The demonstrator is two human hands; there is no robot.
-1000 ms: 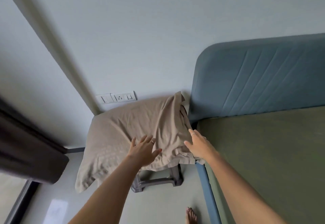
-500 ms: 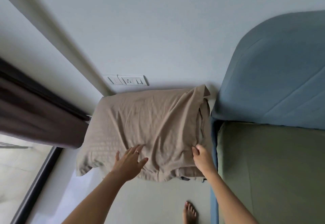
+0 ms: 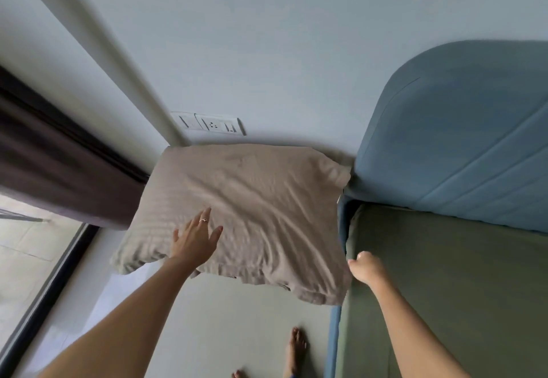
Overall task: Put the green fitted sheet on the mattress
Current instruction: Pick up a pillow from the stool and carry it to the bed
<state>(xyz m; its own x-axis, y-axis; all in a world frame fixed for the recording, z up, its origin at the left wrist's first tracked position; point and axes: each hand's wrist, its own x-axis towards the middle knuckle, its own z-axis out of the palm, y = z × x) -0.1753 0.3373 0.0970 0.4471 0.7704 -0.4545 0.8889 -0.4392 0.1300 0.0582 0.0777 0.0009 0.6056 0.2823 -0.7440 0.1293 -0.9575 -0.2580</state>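
Note:
The green fitted sheet lies smooth over the mattress at the right, its corner tucked in below the blue padded headboard. A beige pillow rests beside the bed against the wall. My left hand lies flat on the pillow's near left part with fingers spread. At the pillow's right edge, where it meets the mattress side, my right hand has its fingers curled and its thumb on the pillow's hem.
The blue bed frame runs along the mattress side. A dark curtain and a floor-length window are at the left. A socket panel sits on the wall above the pillow. My bare feet stand on the pale floor.
The pillow's raised flap at the right has dropped flat. My right hand slid to the pillow's edge by the mattress and curled. My left hand moved further onto the pillow.

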